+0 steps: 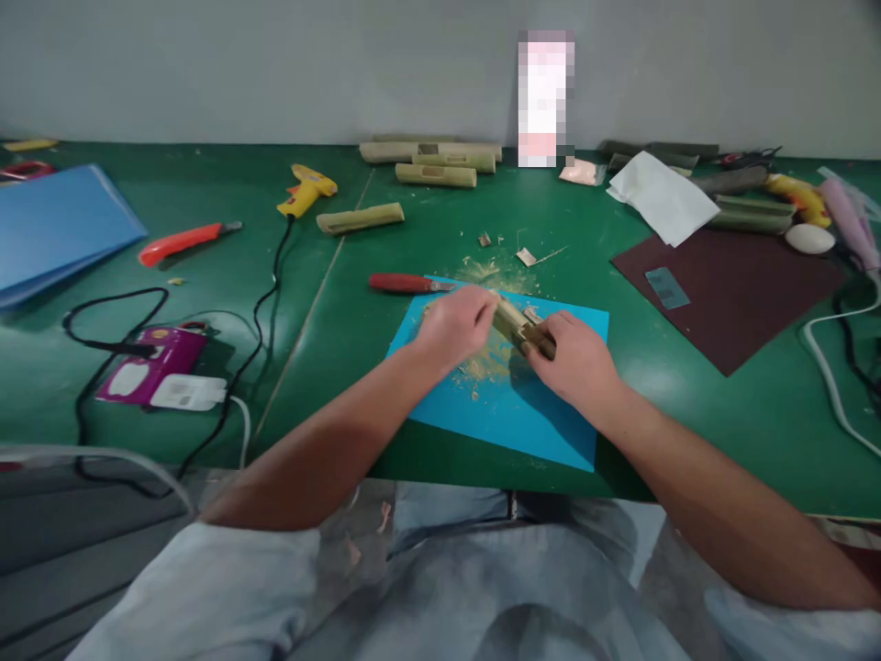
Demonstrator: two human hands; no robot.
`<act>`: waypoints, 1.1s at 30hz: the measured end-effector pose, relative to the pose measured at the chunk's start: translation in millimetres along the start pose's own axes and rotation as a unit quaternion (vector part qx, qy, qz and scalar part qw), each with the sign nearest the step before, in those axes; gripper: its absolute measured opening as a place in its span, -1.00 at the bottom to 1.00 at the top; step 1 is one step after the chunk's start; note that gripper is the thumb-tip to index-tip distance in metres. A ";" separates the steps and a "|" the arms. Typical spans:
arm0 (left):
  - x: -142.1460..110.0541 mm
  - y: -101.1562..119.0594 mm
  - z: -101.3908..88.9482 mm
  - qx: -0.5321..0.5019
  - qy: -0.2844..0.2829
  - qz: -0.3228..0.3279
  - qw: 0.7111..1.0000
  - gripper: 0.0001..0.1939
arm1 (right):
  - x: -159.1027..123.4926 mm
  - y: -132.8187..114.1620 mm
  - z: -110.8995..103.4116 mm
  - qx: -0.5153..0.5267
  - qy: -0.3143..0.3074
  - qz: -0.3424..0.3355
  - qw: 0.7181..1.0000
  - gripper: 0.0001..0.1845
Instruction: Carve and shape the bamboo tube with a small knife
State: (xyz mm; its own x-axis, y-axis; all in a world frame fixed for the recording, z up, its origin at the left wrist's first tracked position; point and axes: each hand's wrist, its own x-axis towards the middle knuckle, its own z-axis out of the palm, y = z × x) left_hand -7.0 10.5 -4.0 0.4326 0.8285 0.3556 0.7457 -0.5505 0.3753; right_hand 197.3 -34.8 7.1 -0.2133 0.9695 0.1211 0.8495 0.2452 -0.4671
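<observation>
A bamboo tube [510, 319] is held at a slant above a blue sheet [551, 431], near the front of the green worktop [330, 367]. The right hand [576, 363] grasps its nearer end, thumb and fingers wrapped around it. The left hand [455, 323] is curled at its farther end; whether that grip pinches the tube or something small cannot be told. Pale shavings [482, 365] lie on the sheet under the tube and spill past its far edge. A red-handled tool [399, 283] lies just beyond the left hand, its metal end pointing toward it. Farther back is a loose bamboo piece [362, 218], with more bamboo tubes [436, 174] near the wall. To the left are a yellow glue gun [303, 191], an orange-red cutter [183, 243] and a blue folder [61, 229]; to the right, white paper [664, 197] overlaps a dark brown sheet [730, 303].
</observation>
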 end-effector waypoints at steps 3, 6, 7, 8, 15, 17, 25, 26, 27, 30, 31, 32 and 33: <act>0.7 -1.9 -1.0 -0.005 -0.001 0.003 1.000 -0.75 | -0.1 0.1 1.1 -0.005 0.002 -0.004 1.000 -0.88; 0.8 0.1 -0.5 -0.016 -0.028 0.020 0.999 -0.76 | -0.2 0.5 2.4 -0.004 0.005 -0.013 1.000 -0.89; 1.1 1.1 0.0 -0.006 -0.014 0.006 1.000 -0.76 | -0.1 0.7 2.7 -0.004 0.007 -0.012 1.000 -0.88; 1.4 2.3 0.5 0.009 0.003 -0.009 1.000 -0.75 | 0.0 0.7 2.8 -0.003 0.009 -0.008 1.000 -0.88; -1.0 4.0 1.2 -0.015 -0.017 0.014 1.000 -0.77 | -0.2 -0.2 1.5 0.008 0.005 -0.010 1.000 -0.88; -0.9 1.0 0.2 -0.004 0.022 -0.013 1.000 -0.76 | -0.4 -0.4 1.3 0.007 0.006 0.000 1.000 -0.88; 2.6 -1.5 -3.1 0.004 0.015 -0.017 1.000 -0.76 | -0.3 -0.5 0.9 -0.001 0.000 0.006 1.000 -0.87; 2.4 -1.0 -3.2 0.016 0.022 -0.027 0.999 -0.74 | -0.3 -0.6 0.6 0.000 0.001 0.008 1.000 -0.87; 1.6 0.1 -3.0 0.021 0.016 -0.023 0.999 -0.74 | -0.3 -0.7 0.2 0.001 0.001 0.005 1.000 -0.87; -2.3 4.5 -0.8 0.005 -0.037 0.024 0.999 -0.75 | -0.5 -0.6 -0.3 0.008 0.000 -0.009 1.000 -0.87; -2.8 4.9 0.0 0.001 -0.039 0.027 0.999 -0.75 | -0.5 -0.4 -0.3 0.010 0.002 -0.010 1.000 -0.87; -2.7 4.7 0.5 0.001 -0.028 0.017 0.999 -0.76 | -0.5 -0.1 0.0 0.011 0.005 -0.007 1.000 -0.87; -2.1 4.0 0.8 0.006 -0.011 0.000 1.000 -0.76 | -0.5 0.2 0.3 0.011 0.008 -0.002 1.000 -0.87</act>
State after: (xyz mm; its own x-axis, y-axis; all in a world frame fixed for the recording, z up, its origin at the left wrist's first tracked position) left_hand -4.4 6.6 -3.9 0.4436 0.8305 0.3369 0.7521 -0.5494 0.3640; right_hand 197.4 -35.3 6.6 -0.2083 0.9683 0.1378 0.8373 0.2493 -0.4865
